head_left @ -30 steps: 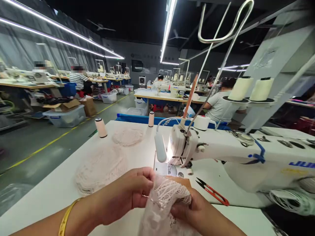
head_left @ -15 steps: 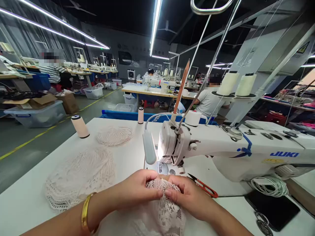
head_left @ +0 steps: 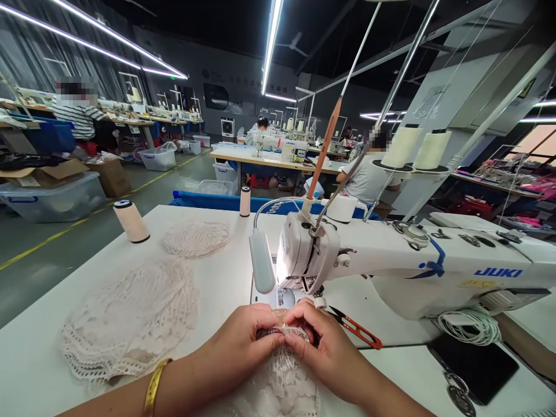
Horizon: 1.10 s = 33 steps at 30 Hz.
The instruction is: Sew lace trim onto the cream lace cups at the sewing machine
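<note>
A piece of pale pink lace (head_left: 284, 376) is gathered between my two hands, just in front of the sewing machine's needle area. My left hand (head_left: 249, 339) pinches its upper edge between thumb and fingers. Close beside it, my right hand (head_left: 315, 341) pinches the same edge, thumbs almost touching. Above them is the white sewing machine (head_left: 299, 255) with its lamp (head_left: 262, 263) lit over the presser foot (head_left: 281, 296). The lower part of the lace hangs toward me. Red-handled thread snips (head_left: 356, 327) lie just right of my right hand.
To the left lie a large lace pile (head_left: 130, 318) and a smaller one (head_left: 197, 238). Two pink thread cones (head_left: 131, 222) stand near the far edge. At right are a black phone-like slab (head_left: 478, 365) and a coiled white cable (head_left: 469, 325). People sit at machines beyond.
The lace edge between my fingers has been folded or turned, and more of its rim shows. My hands stay in nearly the same place. The camera view has shifted slightly.
</note>
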Tool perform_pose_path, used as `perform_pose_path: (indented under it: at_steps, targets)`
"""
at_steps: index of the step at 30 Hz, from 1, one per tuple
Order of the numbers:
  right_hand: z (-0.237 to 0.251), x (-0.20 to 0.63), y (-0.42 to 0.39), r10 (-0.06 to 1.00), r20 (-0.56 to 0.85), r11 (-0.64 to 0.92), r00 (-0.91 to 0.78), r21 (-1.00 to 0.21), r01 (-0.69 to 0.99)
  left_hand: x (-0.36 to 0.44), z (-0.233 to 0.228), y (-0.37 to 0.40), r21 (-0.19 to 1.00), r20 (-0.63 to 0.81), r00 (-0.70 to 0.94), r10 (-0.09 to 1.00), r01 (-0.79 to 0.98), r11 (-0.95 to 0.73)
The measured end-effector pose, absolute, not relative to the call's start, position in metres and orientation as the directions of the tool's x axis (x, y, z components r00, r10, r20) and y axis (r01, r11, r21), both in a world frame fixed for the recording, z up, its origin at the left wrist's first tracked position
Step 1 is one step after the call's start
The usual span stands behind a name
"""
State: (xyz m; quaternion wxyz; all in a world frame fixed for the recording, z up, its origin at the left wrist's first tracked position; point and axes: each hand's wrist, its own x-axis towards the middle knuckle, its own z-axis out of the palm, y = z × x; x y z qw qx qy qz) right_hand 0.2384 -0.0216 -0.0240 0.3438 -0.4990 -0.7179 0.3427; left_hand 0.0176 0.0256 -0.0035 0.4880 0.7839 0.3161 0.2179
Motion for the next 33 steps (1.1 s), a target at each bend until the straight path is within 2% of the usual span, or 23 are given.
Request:
perform_pose_path:
  at_steps: [3, 9, 14, 18, 20, 24, 26, 28, 30, 33]
  targets:
    - [-0.026, 0.238, -0.021, 0.943, 0.185, 0.303, -0.278, -0.825, 0.477, 0.019, -0.008, 0.024, 0.879, 0.034, 0.674, 0.738, 0.331, -0.343]
    - [-0.028, 0.238, -0.02, 0.927, 0.245, 0.361, -0.285, -0.79, 0.496, 0.021, -0.011, 0.022, 0.897, 0.099, 0.619, 0.779, 0.285, -0.34]
    - [-0.024, 0.237, -0.022, 0.929, 0.244, 0.359, -0.277, -0.774, 0.521, 0.024, -0.01, 0.021, 0.914, 0.047, 0.558, 0.828, 0.311, -0.261]
    - [-0.028, 0.236, -0.02, 0.918, 0.289, 0.394, -0.27, -0.737, 0.55, 0.026, -0.009, 0.021, 0.88, 0.041, 0.539, 0.841, 0.38, -0.286]
    - [-0.033, 0.234, -0.017, 0.918, 0.305, 0.396, -0.253, -0.703, 0.591, 0.027, -0.011, 0.023, 0.824, 0.048, 0.532, 0.845, 0.458, -0.335]
    - [-0.045, 0.227, -0.007, 0.912, 0.34, 0.397, -0.23, -0.593, 0.701, 0.03, -0.021, 0.029, 0.632, 0.053, 0.506, 0.861, 0.65, -0.421]
    - [-0.049, 0.224, -0.003, 0.911, 0.351, 0.386, -0.218, -0.537, 0.75, 0.03, -0.028, 0.03, 0.558, 0.155, 0.503, 0.85, 0.666, -0.495]
    - [-0.052, 0.223, -0.002, 0.917, 0.349, 0.356, -0.191, -0.505, 0.786, 0.029, -0.033, 0.029, 0.472, 0.334, 0.513, 0.791, 0.635, -0.611]
    - [-0.054, 0.223, -0.002, 0.923, 0.348, 0.328, -0.164, -0.488, 0.809, 0.028, -0.037, 0.029, 0.36, 0.475, 0.563, 0.676, 0.577, -0.733]
    - [-0.056, 0.224, -0.002, 0.919, 0.362, 0.32, -0.155, -0.458, 0.829, 0.026, -0.04, 0.03, 0.252, 0.518, 0.658, 0.546, 0.493, -0.833]
